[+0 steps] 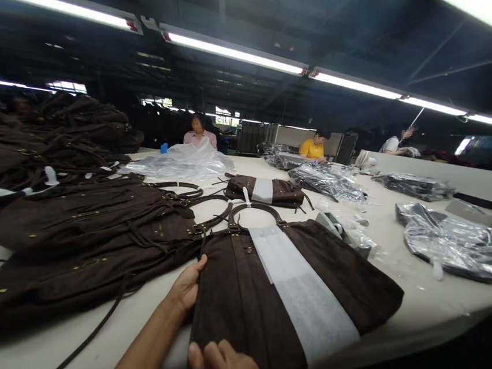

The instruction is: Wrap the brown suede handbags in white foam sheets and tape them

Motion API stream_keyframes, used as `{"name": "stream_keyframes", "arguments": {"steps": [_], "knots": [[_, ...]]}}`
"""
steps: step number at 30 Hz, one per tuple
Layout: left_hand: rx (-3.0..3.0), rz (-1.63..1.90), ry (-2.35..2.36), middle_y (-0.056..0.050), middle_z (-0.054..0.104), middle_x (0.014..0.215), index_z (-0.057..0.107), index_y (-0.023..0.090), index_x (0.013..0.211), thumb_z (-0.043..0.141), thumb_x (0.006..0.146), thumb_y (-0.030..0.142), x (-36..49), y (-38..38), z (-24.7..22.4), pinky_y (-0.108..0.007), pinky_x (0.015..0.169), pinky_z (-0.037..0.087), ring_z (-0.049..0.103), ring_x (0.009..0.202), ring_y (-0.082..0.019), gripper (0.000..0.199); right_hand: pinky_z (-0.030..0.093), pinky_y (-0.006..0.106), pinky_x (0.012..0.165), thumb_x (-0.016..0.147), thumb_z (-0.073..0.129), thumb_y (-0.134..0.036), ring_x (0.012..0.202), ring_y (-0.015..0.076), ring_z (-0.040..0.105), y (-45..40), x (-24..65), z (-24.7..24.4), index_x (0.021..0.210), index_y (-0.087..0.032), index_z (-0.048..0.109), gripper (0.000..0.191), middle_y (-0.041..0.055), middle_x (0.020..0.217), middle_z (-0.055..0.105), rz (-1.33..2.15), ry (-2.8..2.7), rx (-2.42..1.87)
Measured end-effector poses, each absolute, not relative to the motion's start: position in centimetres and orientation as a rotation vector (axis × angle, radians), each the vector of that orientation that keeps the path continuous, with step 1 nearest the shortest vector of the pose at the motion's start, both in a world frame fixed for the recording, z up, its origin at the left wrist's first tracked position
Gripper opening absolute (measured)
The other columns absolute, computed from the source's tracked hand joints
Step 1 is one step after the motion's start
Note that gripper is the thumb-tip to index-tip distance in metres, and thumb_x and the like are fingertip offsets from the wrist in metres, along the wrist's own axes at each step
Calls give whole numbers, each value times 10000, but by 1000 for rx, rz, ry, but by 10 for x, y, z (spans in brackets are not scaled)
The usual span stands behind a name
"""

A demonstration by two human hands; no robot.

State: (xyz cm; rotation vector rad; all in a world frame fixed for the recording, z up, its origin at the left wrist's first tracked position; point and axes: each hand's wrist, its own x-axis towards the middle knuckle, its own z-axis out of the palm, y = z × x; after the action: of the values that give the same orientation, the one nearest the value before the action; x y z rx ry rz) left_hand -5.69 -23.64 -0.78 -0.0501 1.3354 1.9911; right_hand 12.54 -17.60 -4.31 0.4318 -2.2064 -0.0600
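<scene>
A dark brown handbag (235, 299) lies on the pale table in front of me, a band of white paper (300, 294) across it. Its round handles (256, 207) point away from me, and a white strip (246, 196) is looped on them. My left hand (186, 286) grips the bag's left edge, thumb on top and the other fingers hidden beneath. At the near left corner my right hand (228, 368) is closed with curled fingers, pinching the bag's edge. The lower part of this hand is cut off by the frame.
Brown bags (106, 235) are piled at left, straps trailing. Another paper-banded bag (280, 192) lies beyond mine. Clear plastic sheets (182, 164) and plastic-wrapped bags (458, 240) lie farther back and right. A grey tape dispenser (341, 231) stands nearby. Several people sit or stand beyond the table.
</scene>
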Motion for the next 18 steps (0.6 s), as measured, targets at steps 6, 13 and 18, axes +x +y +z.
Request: {"name": "stream_keyframes", "arguments": {"steps": [6,13,18], "knots": [[-65,1987,1520,-109,731,830,645,107,1033,555,886,283,-50,-231,-14,-411,814,568,704,826,-253,247,537,348,757,934,496,-218,883,195,631,-154,137,-45,1188,-267,573,269,44,964,668,-6,-2065,414],[-50,2009,1961,-70,669,1051,593,131,1081,501,937,303,-44,-206,-21,-430,914,518,640,979,-189,242,532,429,918,943,490,-278,1182,286,573,-129,149,-48,1371,-207,472,434,121,1277,613,-243,-2145,588],[69,1940,2342,-84,620,1155,590,139,1084,565,900,334,-48,-208,-20,-494,1020,431,554,1144,-230,269,531,390,941,966,346,-178,1200,279,569,-129,157,-39,1407,-131,448,455,166,1293,599,-129,-2255,585]]}}
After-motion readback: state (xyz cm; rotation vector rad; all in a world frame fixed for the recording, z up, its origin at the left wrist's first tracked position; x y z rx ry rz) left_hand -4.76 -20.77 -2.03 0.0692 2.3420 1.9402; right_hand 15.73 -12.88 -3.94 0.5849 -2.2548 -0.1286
